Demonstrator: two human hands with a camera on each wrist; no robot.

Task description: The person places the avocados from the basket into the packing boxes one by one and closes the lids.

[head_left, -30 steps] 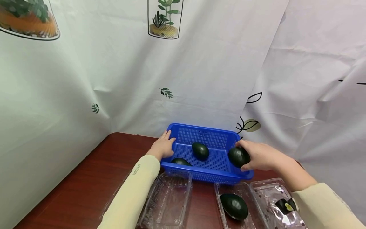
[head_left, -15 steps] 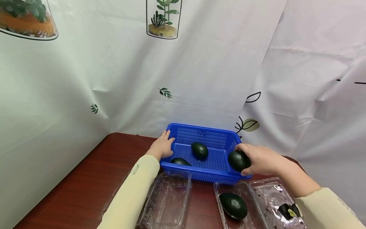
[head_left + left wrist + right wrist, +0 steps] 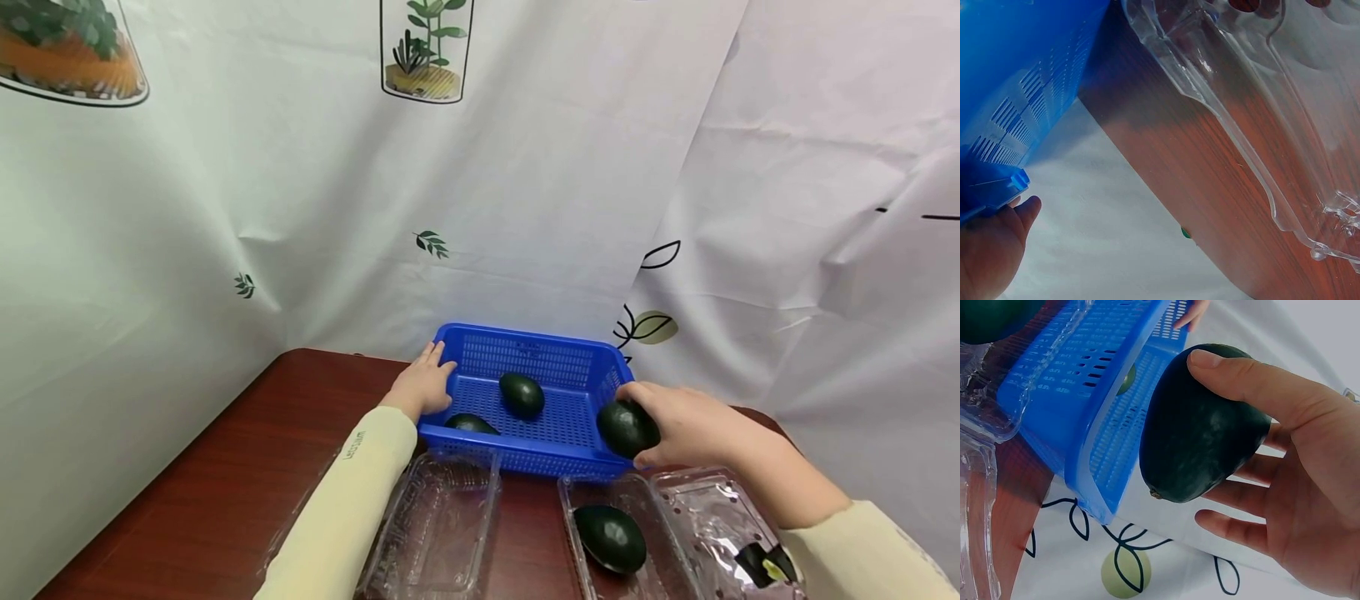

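Note:
My right hand (image 3: 682, 421) grips a dark green avocado (image 3: 627, 428) over the right end of a blue plastic basket (image 3: 536, 460). In the right wrist view, the thumb lies across the avocado (image 3: 1204, 425) and the other fingers are behind it. At the basket's left end, my left hand (image 3: 422, 383) holds the rim; in the left wrist view, fingertips (image 3: 1030, 211) show just below the blue rim (image 3: 997, 187). Inside the basket, one avocado (image 3: 522, 395) lies near the middle and another (image 3: 471, 423) at the front left, partly hidden by the front wall.
In front of the basket stands a clear plastic box (image 3: 442, 525) on the left. To its right, another clear box (image 3: 573, 542) holds an avocado (image 3: 611, 539), with its lid (image 3: 712, 508) folded out. The brown table (image 3: 225, 467) backs onto a white printed cloth (image 3: 337, 250).
My right hand, with the avocado, has come slightly down and nearer to me at the basket's right end. My left hand keeps its place on the rim.

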